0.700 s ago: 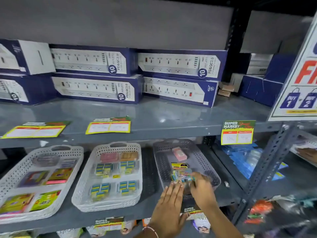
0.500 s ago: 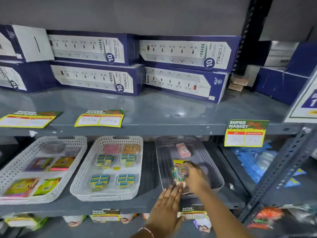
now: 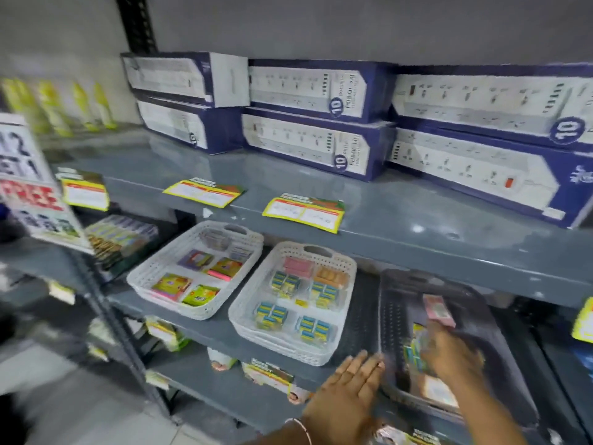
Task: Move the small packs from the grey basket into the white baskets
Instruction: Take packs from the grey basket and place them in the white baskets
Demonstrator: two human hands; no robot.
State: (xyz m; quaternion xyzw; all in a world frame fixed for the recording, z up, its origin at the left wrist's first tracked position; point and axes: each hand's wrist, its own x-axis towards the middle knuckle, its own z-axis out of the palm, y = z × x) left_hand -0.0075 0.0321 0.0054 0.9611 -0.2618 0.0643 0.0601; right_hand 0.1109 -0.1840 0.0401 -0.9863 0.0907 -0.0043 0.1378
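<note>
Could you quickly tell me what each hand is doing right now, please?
Left hand: open, flat on the shelf edge, holding nothing.
Right hand: in the grey basket over small packs; grip cannot be told.

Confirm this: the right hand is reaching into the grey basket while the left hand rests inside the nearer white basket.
Not quite. The head view shows the left hand flat on the shelf edge, outside the white basket. The right hand is indeed in the grey basket.
</note>
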